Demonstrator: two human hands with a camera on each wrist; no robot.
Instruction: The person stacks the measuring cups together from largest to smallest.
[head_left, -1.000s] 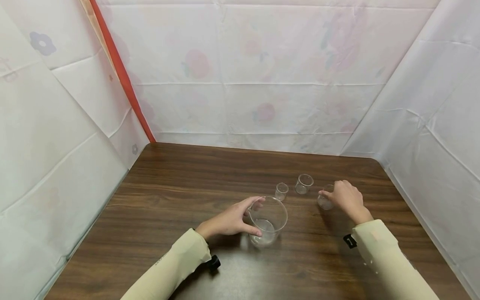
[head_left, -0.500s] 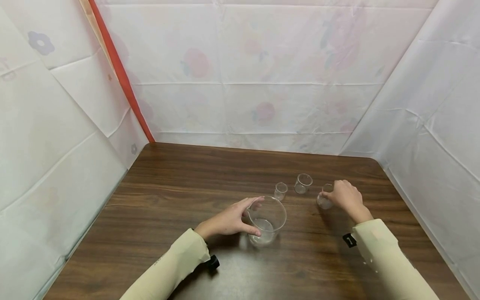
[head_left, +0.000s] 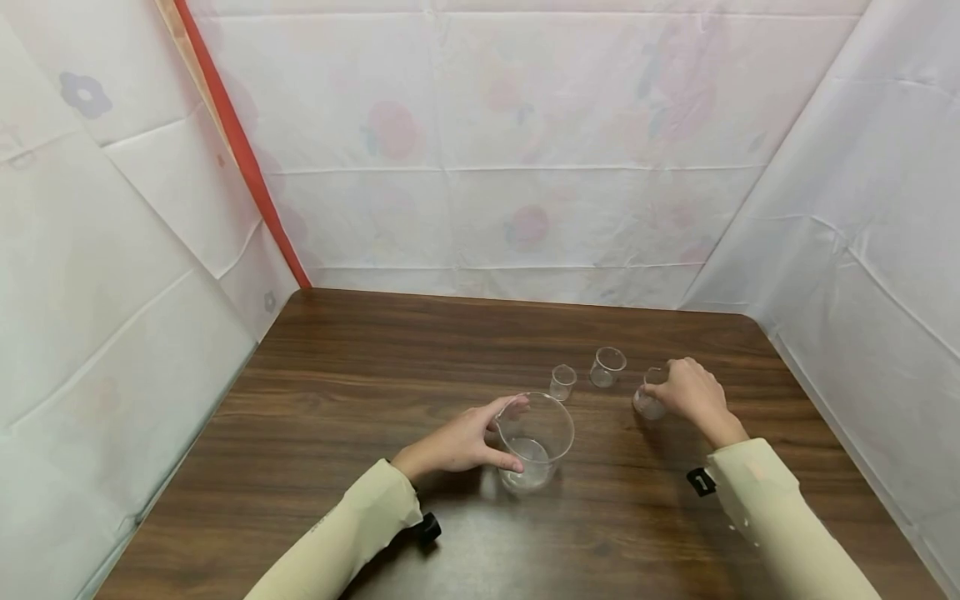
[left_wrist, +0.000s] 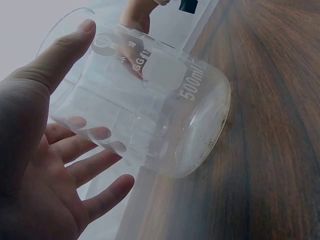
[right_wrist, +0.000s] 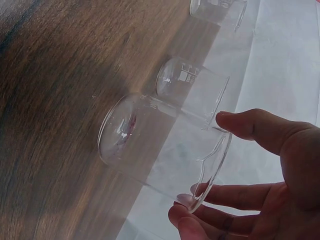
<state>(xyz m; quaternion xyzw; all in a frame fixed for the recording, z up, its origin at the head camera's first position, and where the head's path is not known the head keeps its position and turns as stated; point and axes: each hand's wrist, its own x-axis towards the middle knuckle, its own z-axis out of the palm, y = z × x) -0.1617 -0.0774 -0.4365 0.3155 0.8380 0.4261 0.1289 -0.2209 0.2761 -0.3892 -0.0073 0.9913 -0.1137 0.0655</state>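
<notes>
Gripping the big beaker (head_left: 536,454), upright on the brown table (head_left: 360,367), with the left hand (head_left: 461,437) curved round it! And over to the right, pinching a smaller beaker (head_left: 648,407) by its rim with the right hand (head_left: 693,396), near the squat beaker (head_left: 606,371) and the tiny beaker (head_left: 562,385).

Your left arm (head_left: 341,529) and right arm (head_left: 783,512), both sleeved in pale yellow-green, slanted inward from the bottom of the head view, well apart, the right reaching slightly farther forward. Your left hand (head_left: 459,440) held a wide grip, left thumb (left_wrist: 65,56) nearer you, fingers opposite, the little finger (left_wrist: 111,196) standing off from the rest. Your right hand (head_left: 693,393), its back upward, made a narrower pinch, right thumb (right_wrist: 257,128) pointing inward and opposing the bent right fingers (right_wrist: 237,196).
</notes>
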